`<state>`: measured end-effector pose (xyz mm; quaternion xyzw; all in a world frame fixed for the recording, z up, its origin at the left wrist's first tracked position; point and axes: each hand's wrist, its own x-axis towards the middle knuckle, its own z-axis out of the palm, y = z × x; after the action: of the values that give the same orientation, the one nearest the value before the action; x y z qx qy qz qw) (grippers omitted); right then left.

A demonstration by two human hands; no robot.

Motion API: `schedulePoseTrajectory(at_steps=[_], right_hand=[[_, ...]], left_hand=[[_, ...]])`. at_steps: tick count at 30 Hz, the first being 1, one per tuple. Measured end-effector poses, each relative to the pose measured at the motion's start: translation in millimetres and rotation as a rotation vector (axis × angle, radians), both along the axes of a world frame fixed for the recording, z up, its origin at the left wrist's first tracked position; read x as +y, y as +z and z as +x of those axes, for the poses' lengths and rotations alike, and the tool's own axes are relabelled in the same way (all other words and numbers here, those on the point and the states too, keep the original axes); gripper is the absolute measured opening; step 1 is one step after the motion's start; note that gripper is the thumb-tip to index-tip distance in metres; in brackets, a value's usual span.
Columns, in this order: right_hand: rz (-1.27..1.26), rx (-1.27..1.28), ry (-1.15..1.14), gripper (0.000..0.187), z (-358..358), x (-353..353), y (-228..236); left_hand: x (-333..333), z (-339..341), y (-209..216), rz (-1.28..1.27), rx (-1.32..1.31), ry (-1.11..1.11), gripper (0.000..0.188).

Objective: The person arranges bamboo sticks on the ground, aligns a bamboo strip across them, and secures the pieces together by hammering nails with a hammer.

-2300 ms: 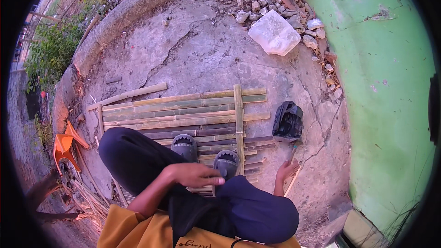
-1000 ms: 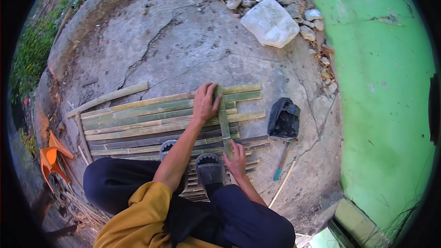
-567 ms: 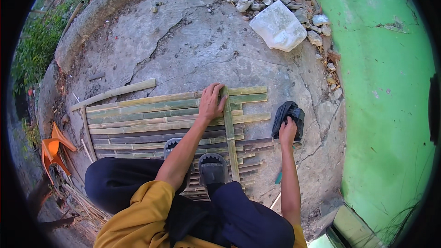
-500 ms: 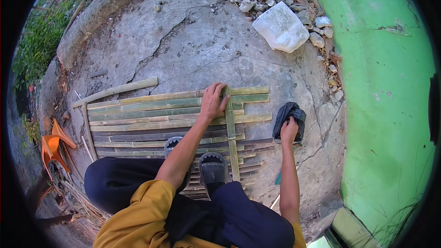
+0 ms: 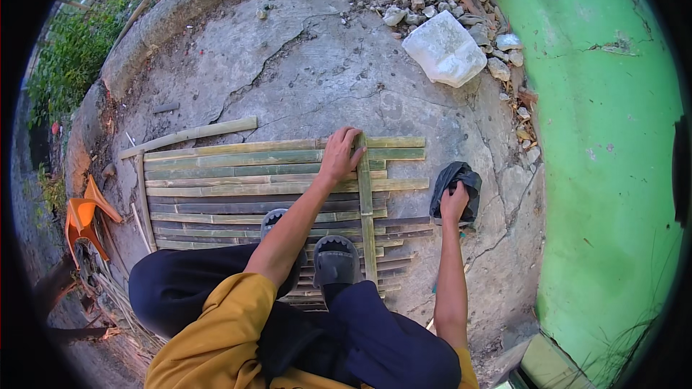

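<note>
My left hand [image 5: 340, 157] is closed at the far end of an upright bamboo crosspiece [image 5: 365, 205], its fingers curled over the edge and the thumb against the strip. The crosspiece lies across a row of split bamboo slats [image 5: 231, 168], some green, some pale or dark, on the ground in front of me. To the right of the slats, my right hand [image 5: 454, 203] reaches into a crumpled black plastic bag [image 5: 468, 186]. The bag hides its fingertips and whatever they touch. Both my feet, in grey sandals [image 5: 336, 263], are on the slats.
A loose bamboo strip [image 5: 189, 136] lies beyond the slats at the left. On the cracked concrete stand a white block [image 5: 445, 49] and rubble [image 5: 418, 6]. A green wall [image 5: 591, 173] rises at the right; an orange plastic piece [image 5: 81, 223] lies far left.
The view has shifted slightly, so the ground appears a little lower and further right. Both hands keep their places, the left on the crosspiece and the right in the bag.
</note>
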<state>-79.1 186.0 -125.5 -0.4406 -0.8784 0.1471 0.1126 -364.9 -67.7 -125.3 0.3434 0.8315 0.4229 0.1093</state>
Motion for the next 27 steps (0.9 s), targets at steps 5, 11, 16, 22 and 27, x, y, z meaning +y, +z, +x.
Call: schedulePoseTrajectory(at_steps=[5,11,16,22,27], right_hand=[[-0.130,-0.104,-0.229,0.011,-17.7,3.7,5.4],[-0.119,-0.114,-0.201,0.015,-21.5,0.7,8.7],[-0.158,-0.038,-0.262,0.015,-25.6,-2.2,8.3],[-0.170,-0.045,-0.260,0.016,-24.9,0.4,6.2],[-0.098,-0.163,-0.213,0.020,-27.8,-6.9,18.0]], left_hand=[[-0.8,-2.5,3.0,0.000,-0.058,0.005,0.046],[4.7,-1.5,1.4,0.007,-0.049,0.054,0.046],[4.3,-4.9,-1.2,0.014,-0.098,0.070,0.045],[2.8,-5.8,-3.3,0.003,-0.155,0.068,0.045],[1.8,-11.4,-3.3,0.032,-0.123,0.045,0.044]])
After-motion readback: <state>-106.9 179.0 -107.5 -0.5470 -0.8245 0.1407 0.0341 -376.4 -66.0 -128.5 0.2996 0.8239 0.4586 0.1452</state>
